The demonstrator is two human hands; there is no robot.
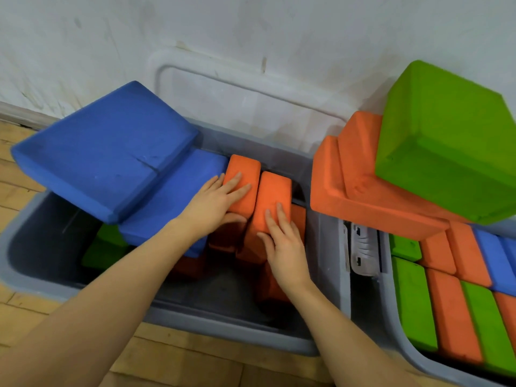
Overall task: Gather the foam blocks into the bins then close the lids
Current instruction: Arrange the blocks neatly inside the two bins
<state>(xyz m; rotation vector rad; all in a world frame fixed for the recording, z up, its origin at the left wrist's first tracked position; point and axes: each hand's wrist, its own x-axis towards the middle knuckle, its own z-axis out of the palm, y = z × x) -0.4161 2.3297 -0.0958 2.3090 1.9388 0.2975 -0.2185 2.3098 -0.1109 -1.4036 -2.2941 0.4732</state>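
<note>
Wooden floor (173, 356), white wall (251, 29) behind. Grey plastic bin (223, 322) open on the floor. Right hand (282, 247) lies flat, fingers straight, on one upright orange foam block (275, 196). Left hand (215, 202) grips the neighbouring orange foam block (244, 169), fingers on top, thumb wrapped underneath. Large blue foam slabs (111, 155) overhang the bin's left side.

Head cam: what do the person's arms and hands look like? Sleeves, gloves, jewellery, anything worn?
Both arms are bare for as far as the view shows, with no sleeve edge in frame. The left hand and right hand wear no gloves. No rings, watch, bracelet or wristband show on the fingers or wrists, and no markings, tape or cables are on either forearm.
</note>
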